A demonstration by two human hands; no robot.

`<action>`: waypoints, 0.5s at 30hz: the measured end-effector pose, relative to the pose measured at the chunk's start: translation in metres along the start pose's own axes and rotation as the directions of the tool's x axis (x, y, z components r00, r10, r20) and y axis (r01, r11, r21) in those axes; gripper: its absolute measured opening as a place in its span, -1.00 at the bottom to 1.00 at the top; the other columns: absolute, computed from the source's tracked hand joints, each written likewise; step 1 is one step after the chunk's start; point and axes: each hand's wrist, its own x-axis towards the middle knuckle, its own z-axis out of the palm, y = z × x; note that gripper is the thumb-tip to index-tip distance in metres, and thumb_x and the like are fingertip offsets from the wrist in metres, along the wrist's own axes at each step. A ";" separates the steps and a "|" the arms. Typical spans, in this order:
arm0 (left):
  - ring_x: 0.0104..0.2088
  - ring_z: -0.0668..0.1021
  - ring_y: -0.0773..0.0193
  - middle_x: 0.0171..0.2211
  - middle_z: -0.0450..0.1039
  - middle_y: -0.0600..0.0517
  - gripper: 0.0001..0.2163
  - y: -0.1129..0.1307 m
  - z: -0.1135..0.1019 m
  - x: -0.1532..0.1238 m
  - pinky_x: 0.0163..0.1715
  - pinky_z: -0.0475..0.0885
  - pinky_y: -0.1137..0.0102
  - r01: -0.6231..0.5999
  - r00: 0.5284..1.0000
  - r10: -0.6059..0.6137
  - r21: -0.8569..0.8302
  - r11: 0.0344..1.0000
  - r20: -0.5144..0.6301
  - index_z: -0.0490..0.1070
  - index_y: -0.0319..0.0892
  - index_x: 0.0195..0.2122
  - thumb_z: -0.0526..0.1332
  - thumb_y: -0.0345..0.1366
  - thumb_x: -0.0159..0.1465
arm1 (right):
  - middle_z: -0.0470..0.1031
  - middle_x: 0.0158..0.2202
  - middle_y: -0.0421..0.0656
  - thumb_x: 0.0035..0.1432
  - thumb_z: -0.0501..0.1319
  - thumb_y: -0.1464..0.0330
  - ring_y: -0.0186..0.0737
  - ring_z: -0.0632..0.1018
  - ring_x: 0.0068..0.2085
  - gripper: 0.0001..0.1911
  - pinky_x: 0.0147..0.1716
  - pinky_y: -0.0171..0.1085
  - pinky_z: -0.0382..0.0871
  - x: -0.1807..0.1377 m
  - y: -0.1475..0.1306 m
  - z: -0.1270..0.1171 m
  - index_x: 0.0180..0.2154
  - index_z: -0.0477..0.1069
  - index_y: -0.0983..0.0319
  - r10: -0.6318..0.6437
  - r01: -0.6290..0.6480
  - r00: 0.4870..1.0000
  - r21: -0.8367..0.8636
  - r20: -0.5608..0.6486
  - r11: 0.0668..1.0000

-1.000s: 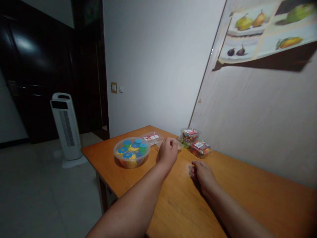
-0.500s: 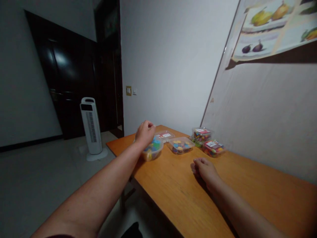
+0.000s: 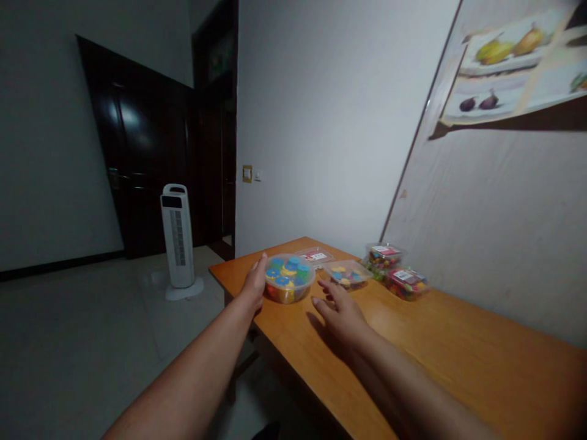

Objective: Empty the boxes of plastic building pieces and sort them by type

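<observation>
A round clear plastic tub (image 3: pixel 287 296) full of blue, yellow and green pieces stands near the table's left edge. My left hand (image 3: pixel 255 285) is curved around its left side, with the thumb up by the rim and the other fingers partly hidden. My right hand (image 3: pixel 340 310) hovers to the right of the tub, apart from it, with fingers spread and nothing in them. Just beyond the right hand is an open rectangular clear box (image 3: pixel 362 282) holding colourful pieces. A clear lid with a red and white label (image 3: pixel 315 256) lies behind the tub.
Two labelled clear boxes of colourful pieces, one farther back (image 3: pixel 384 256) and one nearer (image 3: pixel 407 283), sit by the wall. The wooden table (image 3: pixel 440 336) runs along that wall. A white tower fan (image 3: pixel 178 241) stands on the floor at left, before a dark door (image 3: pixel 147 159).
My left hand has moved from above the round tub down to its left side. My right hand has moved left towards the tub, its fingers opening. The view has shifted slightly.
</observation>
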 end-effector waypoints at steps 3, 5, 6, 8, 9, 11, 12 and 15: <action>-0.23 0.59 0.17 -0.21 0.57 -0.08 -0.59 -0.005 0.002 -0.013 -0.19 0.46 0.33 -0.035 0.999 0.036 -0.034 0.999 0.029 0.47 -0.23 -0.18 0.24 0.06 0.22 | 0.41 0.17 0.02 0.20 0.27 0.21 0.11 0.41 0.17 -0.45 0.15 0.09 0.29 -0.002 -0.013 0.011 0.22 0.40 0.12 -0.201 0.205 0.979 -0.259 0.041 0.944; -0.18 0.59 0.18 -0.16 0.56 -0.07 -0.66 -0.006 0.003 -0.026 -0.14 0.46 0.34 -0.055 0.998 0.055 -0.002 0.998 -0.006 0.45 -0.21 -0.13 0.25 -0.04 0.24 | 0.39 0.17 0.06 0.23 0.25 0.22 0.14 0.39 0.19 -0.51 0.17 0.09 0.28 -0.006 -0.015 0.014 0.18 0.43 0.15 -0.247 0.235 0.969 -0.363 0.014 0.902; -0.16 0.59 0.18 -0.15 0.56 -0.06 -0.68 -0.007 0.004 -0.033 -0.12 0.46 0.34 -0.055 0.998 0.055 0.009 0.998 -0.016 0.43 -0.20 -0.11 0.26 -0.07 0.24 | 0.39 0.16 0.07 0.24 0.24 0.22 0.15 0.39 0.19 -0.55 0.16 0.09 0.30 -0.008 -0.015 0.013 0.15 0.46 0.16 -0.263 0.241 0.965 -0.404 -0.001 0.882; -0.14 0.60 0.18 -0.12 0.55 -0.06 -0.68 -0.008 0.008 -0.049 -0.09 0.47 0.32 -0.050 0.999 0.050 0.003 0.999 -0.009 0.40 -0.18 -0.07 0.27 -0.09 0.25 | 0.42 0.12 0.08 0.24 0.25 0.24 0.16 0.40 0.16 -0.62 0.13 0.09 0.31 -0.013 -0.012 0.005 0.07 0.51 0.16 -0.300 0.257 0.954 -0.476 -0.017 0.841; -0.12 0.60 0.17 -0.10 0.55 -0.07 -0.68 -0.009 0.009 -0.056 -0.08 0.47 0.31 -0.051 0.999 0.051 -0.007 0.999 0.008 0.39 -0.17 -0.06 0.27 -0.09 0.26 | 0.44 0.10 0.07 0.23 0.25 0.25 0.15 0.42 0.14 -0.65 0.12 0.09 0.31 -0.016 -0.010 -0.001 0.03 0.52 0.16 -0.319 0.267 0.947 -0.505 -0.019 0.821; -0.09 0.60 0.16 -0.07 0.55 -0.08 -0.66 -0.011 0.014 -0.069 -0.04 0.47 0.30 -0.059 0.997 0.060 -0.029 0.998 0.050 0.37 -0.16 -0.02 0.26 -0.07 0.28 | 0.48 0.06 0.05 0.21 0.28 0.27 0.13 0.44 0.10 -0.68 0.09 0.08 0.31 -0.022 -0.009 -0.013 0.00 0.53 0.16 -0.358 0.299 0.934 -0.545 -0.001 0.783; -0.07 0.60 0.15 -0.06 0.55 -0.09 -0.64 -0.011 0.016 -0.075 -0.03 0.47 0.29 -0.065 0.995 0.067 -0.029 0.997 0.073 0.37 -0.16 -0.02 0.26 -0.05 0.29 | 0.49 0.05 0.03 0.21 0.29 0.26 0.12 0.45 0.08 -0.68 0.08 0.06 0.31 -0.026 -0.009 -0.020 0.00 0.53 0.16 -0.377 0.323 0.926 -0.557 0.019 0.765; -0.04 0.59 0.12 -0.03 0.54 -0.12 -0.57 -0.013 0.019 -0.085 0.01 0.47 0.26 -0.088 0.984 0.085 0.014 0.996 0.157 0.38 -0.17 0.01 0.20 0.07 0.31 | 0.52 0.06 0.00 0.23 0.30 0.20 0.10 0.47 0.07 -0.64 0.06 0.04 0.29 -0.035 -0.014 -0.032 0.03 0.52 0.16 -0.430 0.401 0.899 -0.566 0.090 0.720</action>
